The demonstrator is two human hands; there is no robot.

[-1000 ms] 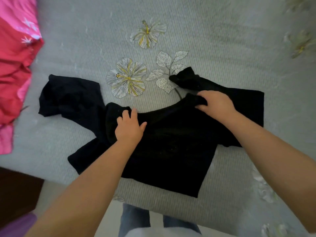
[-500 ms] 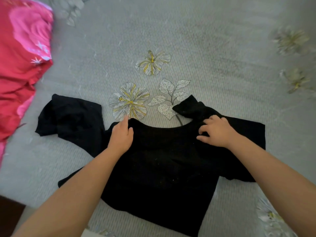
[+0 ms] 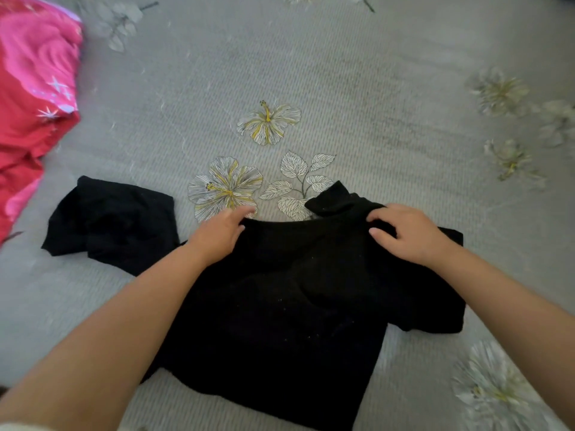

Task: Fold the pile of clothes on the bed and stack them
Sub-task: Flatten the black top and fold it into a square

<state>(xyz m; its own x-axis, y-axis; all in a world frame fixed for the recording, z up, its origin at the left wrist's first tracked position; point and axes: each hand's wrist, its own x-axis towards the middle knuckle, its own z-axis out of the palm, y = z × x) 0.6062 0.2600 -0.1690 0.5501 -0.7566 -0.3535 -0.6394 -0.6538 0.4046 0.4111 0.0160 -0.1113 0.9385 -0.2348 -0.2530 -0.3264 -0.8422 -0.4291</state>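
Both hands on black top (image 3: 280,306), right hand (image 3: 404,234) pinching

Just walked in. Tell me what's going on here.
A person is laying a black knit top flat on a grey floral bedspread. The left hand rests at the neckline; the right hand pinches the bunched fabric at the right shoulder. One sleeve lies crumpled to the left. A red and pink garment waits at the far left.

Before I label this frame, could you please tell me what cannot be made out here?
Head view only:
- Black knit top: left side hidden under the left forearm.
- Right hand: fingertips buried in the collar fold.
- Pink and red fabric: cut off by the left edge.
- Pile and stack: outside the frame.
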